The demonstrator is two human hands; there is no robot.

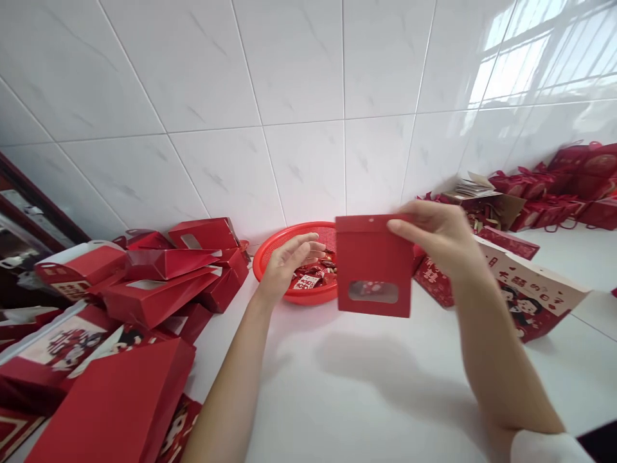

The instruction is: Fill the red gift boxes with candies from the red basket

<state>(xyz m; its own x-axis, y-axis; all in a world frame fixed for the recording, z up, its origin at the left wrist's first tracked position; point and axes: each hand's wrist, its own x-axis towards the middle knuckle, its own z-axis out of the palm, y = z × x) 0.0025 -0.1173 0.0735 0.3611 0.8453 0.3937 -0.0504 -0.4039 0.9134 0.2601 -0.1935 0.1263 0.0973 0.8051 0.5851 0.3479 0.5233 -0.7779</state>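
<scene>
At centre, the right hand [436, 241] best keeps its thumb-and-finger pinch near the top edge of the flat red paper bag [373, 263], the left hand [289, 267] loosely open.

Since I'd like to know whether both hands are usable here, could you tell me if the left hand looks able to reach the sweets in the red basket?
Probably yes: the left hand looks empty and hovers over the open basket, while the raised red bag seems to hide only its right side.
</scene>
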